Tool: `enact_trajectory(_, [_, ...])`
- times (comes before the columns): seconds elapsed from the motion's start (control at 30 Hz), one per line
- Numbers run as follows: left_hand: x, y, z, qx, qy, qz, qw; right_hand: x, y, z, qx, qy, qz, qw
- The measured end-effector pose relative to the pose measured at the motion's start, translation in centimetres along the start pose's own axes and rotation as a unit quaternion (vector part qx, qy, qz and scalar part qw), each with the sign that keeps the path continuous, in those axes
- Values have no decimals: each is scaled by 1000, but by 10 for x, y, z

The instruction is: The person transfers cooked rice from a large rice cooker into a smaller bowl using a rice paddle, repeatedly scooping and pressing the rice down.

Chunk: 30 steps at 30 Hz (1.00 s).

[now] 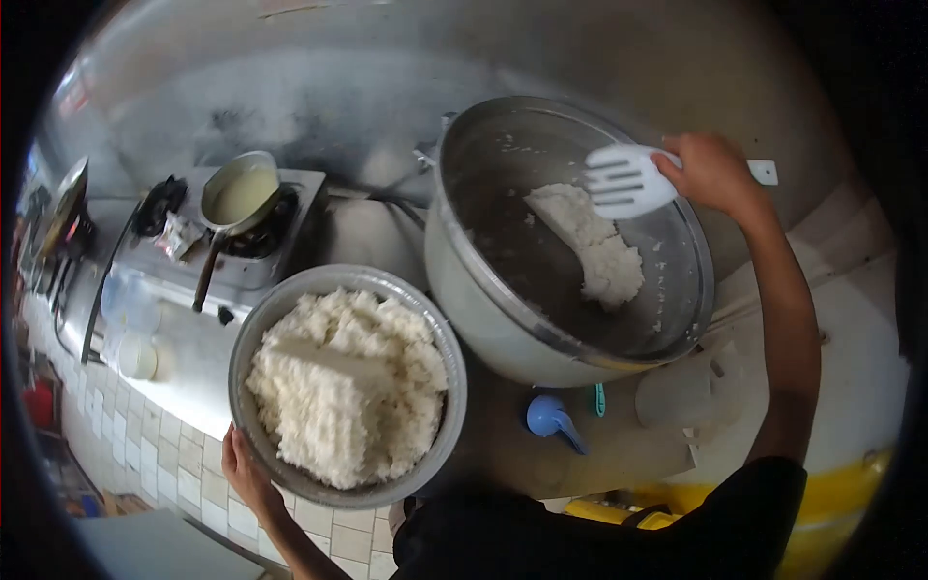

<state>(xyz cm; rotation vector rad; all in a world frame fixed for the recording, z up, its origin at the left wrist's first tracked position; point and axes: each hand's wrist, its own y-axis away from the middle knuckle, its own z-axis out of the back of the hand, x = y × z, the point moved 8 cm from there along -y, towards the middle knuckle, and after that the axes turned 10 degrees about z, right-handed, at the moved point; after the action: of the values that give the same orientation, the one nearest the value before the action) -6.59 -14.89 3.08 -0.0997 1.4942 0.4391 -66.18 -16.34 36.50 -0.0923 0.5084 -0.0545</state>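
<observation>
My left hand [249, 474] grips the rim of a round metal bowl [450, 425] from its lower left side. Cooked white rice [348, 387] is heaped high in it. My right hand [710, 174] is closed around a white slotted spatula [628, 182], its slotted end hanging over the right part of a large, deep metal pot [464, 261]. Inside the pot a clump of rice [590, 246] lies on the bottom, with a few grains stuck to the wall. The bowl stands just left of the pot, close to its side.
Left of the pot, a gas stove [300, 193] carries a saucepan [240, 193] of pale liquid, its handle pointing toward me. Below the pot lie a blue scoop [549, 418] and a small green-handled item [599, 399]. A clear plastic container [667, 396] stands nearby.
</observation>
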Motion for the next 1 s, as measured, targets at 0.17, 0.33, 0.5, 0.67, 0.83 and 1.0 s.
enact_trajectory(0.17, [18, -3, -1, -30, 49, 60, 997, -83, -3, -184, 182, 66, -37, 980])
enact_trajectory(0.33, [36, -16, 27, -113, -38, 13, 993, -71, -51, -255, 229, -18, -53, 972])
enact_trajectory(0.5, [21, -8, 11, -140, -52, 88, 985, -52, -75, -272, 254, -43, -22, 966])
enact_trajectory(0.67, [-8, 13, -11, -170, -186, 159, 955, 13, -105, -251, 124, -79, 120, 982])
enact_trajectory(0.83, [29, -6, 31, -172, -100, 50, 979, 102, -105, -188, 6, -96, 311, 946])
enact_trajectory(1.0, [47, -20, 43, -136, -48, 52, 988, 91, -108, -170, 0, -97, 335, 937])
